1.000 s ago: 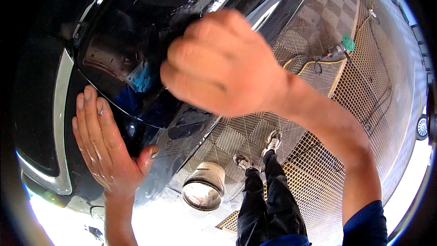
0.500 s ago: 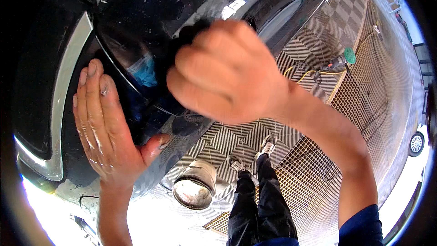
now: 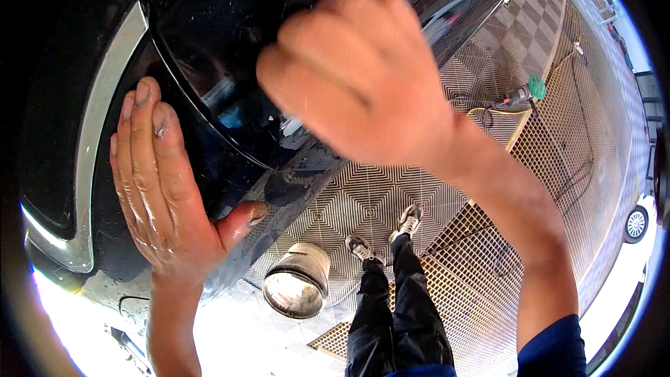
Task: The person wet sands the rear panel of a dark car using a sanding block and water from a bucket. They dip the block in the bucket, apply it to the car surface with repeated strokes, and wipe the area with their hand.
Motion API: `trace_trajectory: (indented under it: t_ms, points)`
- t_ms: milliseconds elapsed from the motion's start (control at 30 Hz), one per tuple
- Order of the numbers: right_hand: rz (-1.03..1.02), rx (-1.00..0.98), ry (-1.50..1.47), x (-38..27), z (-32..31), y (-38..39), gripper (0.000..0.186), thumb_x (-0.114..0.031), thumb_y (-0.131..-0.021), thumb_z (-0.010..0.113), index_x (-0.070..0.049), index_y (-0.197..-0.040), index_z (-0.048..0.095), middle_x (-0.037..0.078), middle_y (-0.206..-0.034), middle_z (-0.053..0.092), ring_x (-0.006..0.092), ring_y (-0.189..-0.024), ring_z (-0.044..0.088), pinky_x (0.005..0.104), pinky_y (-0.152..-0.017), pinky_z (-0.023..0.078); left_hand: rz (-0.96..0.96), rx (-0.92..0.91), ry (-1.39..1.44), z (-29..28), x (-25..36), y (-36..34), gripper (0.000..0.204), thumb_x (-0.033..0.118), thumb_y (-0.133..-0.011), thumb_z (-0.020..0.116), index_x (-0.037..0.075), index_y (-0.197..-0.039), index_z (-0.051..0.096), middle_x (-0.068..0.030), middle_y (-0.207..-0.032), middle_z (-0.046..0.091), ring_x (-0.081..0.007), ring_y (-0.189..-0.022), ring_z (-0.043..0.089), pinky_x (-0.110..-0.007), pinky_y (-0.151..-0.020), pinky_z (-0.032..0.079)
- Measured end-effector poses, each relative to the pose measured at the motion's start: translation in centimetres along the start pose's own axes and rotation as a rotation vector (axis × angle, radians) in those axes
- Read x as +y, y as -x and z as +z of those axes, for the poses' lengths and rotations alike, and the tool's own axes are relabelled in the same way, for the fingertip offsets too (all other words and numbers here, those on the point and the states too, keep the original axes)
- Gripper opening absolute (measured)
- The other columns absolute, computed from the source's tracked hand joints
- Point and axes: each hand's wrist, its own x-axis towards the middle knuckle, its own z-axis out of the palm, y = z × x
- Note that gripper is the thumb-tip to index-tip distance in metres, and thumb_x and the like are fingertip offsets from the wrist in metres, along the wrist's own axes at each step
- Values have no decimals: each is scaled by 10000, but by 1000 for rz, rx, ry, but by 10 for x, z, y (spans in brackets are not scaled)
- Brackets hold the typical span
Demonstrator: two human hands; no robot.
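A glossy black car body (image 3: 209, 21), wet with droplets, fills the upper left. My left hand (image 3: 157, 202) lies flat on it, wet, fingers together and thumb stretched out to the side. Beside its fingertips runs a curved panel gap, and further left a bright chrome trim strip (image 3: 98, 105). Over the panel to the right of that gap, my right hand (image 3: 363, 80) is curled into a fist, slightly blurred. Its back faces me, so whatever lies under its fingers is hidden, and I cannot tell whether it touches the paint.
A dirty bucket (image 3: 300, 276) with whitish contents stands on the patterned floor tiles near my shoes (image 3: 408, 220). Floor grating (image 3: 488, 258) stretches off to the right. On it rests a corded power tool with a green pad (image 3: 536, 87). A white car (image 3: 638, 227) is at the far right.
My right fist has moved up and a little to the right across the panel, staying closed. My left hand keeps its place on the car.
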Motion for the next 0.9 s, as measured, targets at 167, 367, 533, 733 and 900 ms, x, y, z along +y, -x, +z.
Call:
trace_trajectory:
  t_ms: [167, 367, 533, 733, 900]
  points:
    - [14, -14, -6, -6, -5, 3, 176, -218, -620, 630, -141, -773, 594, -3, -785, 451, 193, -763, 517, 331, -686, 408, -20, -18, 13, 3, 4, 1, 967, 711, -1038, 361, -49, -1626, 255, -300, -1627, 365, -485, -1487, 389, -614, -1215, 284]
    - [-12, 15, 24, -2, -3, 7, 159, -225, -655, 646, -152, -781, 580, -9, -789, 454, 185, -768, 519, 337, -678, 409, -15, -25, 0, 1, 2, 0, 967, 711, -1041, 346, -50, -1630, 245, -305, -1628, 359, -485, -1489, 385, -619, -1216, 281]
    - [-11, 47, 37, 32, -3, 1, 148, -226, -667, 649, -156, -767, 566, -3, -785, 455, 191, -767, 522, 340, -672, 408, -12, -12, -49, 1, 3, -2, 999, 753, -1020, 336, -68, -1589, 338, -307, -1582, 427, -459, -1475, 432, -589, -1204, 335]
    - [-18, 16, 40, 19, -9, 8, 157, -231, -662, 646, -157, -774, 565, -2, -794, 467, 194, -783, 535, 343, -687, 423, -23, -52, -76, -4, 4, -1, 999, 753, -1021, 328, -69, -1589, 337, -306, -1590, 416, -459, -1483, 420, -577, -1219, 320]
    - [-4, -69, 4, 20, -23, 17, 179, -236, -677, 635, -144, -822, 586, 9, -814, 472, 202, -813, 540, 344, -724, 440, -18, -27, -45, -2, 4, -2, 983, 738, -1028, 338, -75, -1582, 349, -310, -1597, 405, -463, -1490, 408, -582, -1228, 300]
